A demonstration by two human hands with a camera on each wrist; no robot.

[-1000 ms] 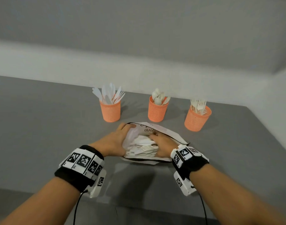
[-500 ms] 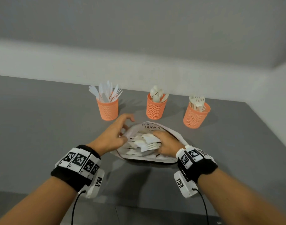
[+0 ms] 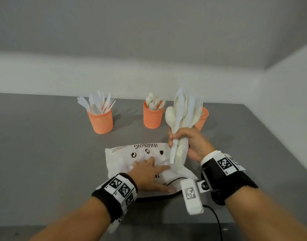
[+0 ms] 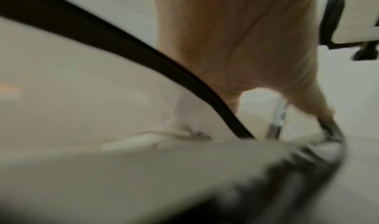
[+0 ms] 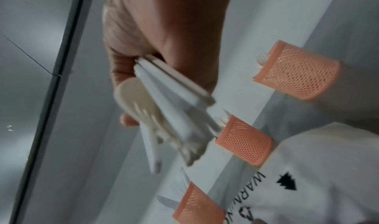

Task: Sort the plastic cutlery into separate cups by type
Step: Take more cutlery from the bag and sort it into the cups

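My right hand (image 3: 182, 141) grips a mixed bundle of white plastic cutlery (image 3: 182, 119) upright above the right end of the white plastic bag (image 3: 131, 153); the bundle (image 5: 164, 114) holds spoons, forks and knives. My left hand (image 3: 149, 173) lies flat with straight fingers on the bag. Three orange mesh cups stand behind: the left cup (image 3: 100, 121) holds knives, the middle cup (image 3: 153, 117) spoons, the right cup (image 3: 202, 119), partly hidden by the bundle, forks. The left wrist view is blurred, showing the bag (image 4: 82, 98) and my palm.
The grey table (image 3: 44, 153) runs to a white wall behind and on the right. The bag's black-edged mouth (image 3: 166, 193) faces me near the table's front edge. A cable hangs from my right wrist camera (image 3: 191, 195).
My right hand has pulled a bundle of cutlery out of the bag and raised it upright. My left hand has moved onto the flattened bag and presses it down.
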